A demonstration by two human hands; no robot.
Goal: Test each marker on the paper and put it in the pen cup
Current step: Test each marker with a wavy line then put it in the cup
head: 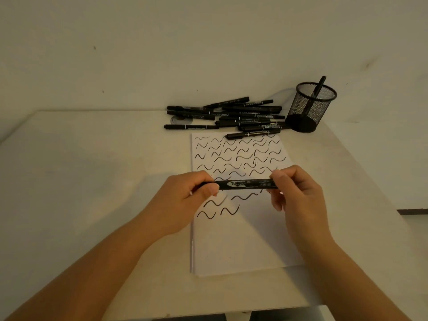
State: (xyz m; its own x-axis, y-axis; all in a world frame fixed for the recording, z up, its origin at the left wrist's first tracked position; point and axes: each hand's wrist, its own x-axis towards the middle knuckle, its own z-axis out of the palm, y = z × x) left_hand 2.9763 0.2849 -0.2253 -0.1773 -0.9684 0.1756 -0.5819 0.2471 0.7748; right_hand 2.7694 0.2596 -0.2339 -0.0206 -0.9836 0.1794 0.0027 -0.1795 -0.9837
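Observation:
I hold one black marker (245, 184) level over the white paper (238, 239). My left hand (185, 200) grips its left end and my right hand (294, 188) pinches its right end. Many black wavy test strokes cover the upper part of the sheet. A pile of several black markers (229, 117) lies on the table beyond the paper's top edge. To the right of that pile stands the black mesh pen cup (309, 107) with one marker (318, 88) upright inside it.
The white table (92, 181) runs up to a pale wall at the back. Its front edge crosses the bottom of the view, and its right edge slants down from behind the cup. A small round disc (181, 120) lies under the pile's left side.

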